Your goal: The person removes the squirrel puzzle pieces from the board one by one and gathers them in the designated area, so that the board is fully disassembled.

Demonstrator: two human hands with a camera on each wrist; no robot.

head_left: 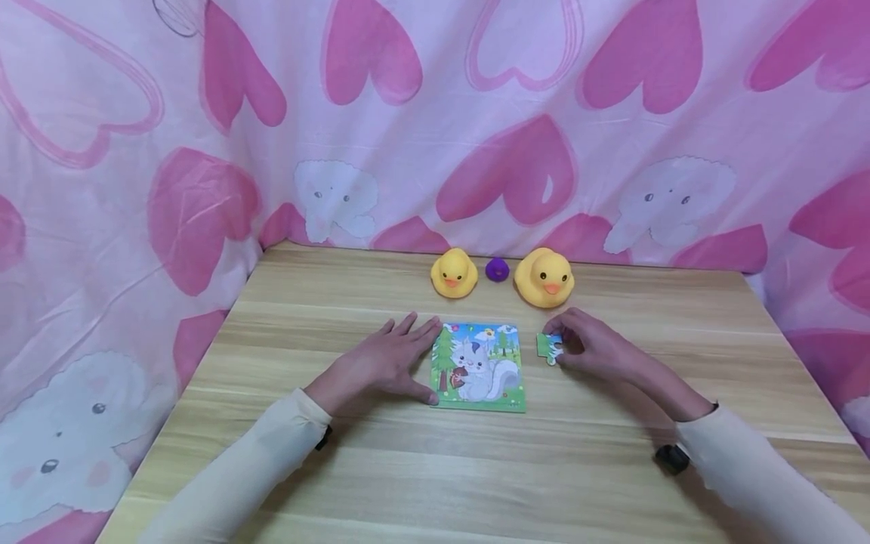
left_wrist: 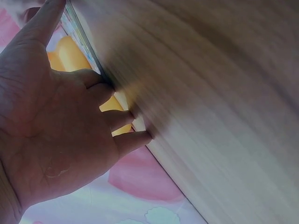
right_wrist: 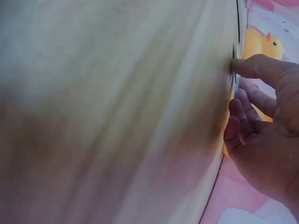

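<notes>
A squirrel jigsaw puzzle (head_left: 477, 370) lies flat in the middle of the table, its picture facing up. My left hand (head_left: 390, 359) rests at its left side with fingers spread; the index finger is at the upper left corner and the thumb at the lower left. In the left wrist view, the fingertips of that hand (left_wrist: 60, 126) meet the tabletop. To the right of the puzzle, my right hand (head_left: 591, 349) pinches a green and white jigsaw piece (head_left: 546, 346) between thumb and fingers. In the right wrist view the fingers of this hand (right_wrist: 268, 112) largely hide the piece.
Behind the puzzle stand a yellow rubber duck (head_left: 454, 276), a small purple duck (head_left: 498, 270) and a larger yellow duck (head_left: 544, 279). The wood-grain table (head_left: 435, 468) ends at a pink curtain (head_left: 421, 136) printed with hearts, which also hangs along the left side.
</notes>
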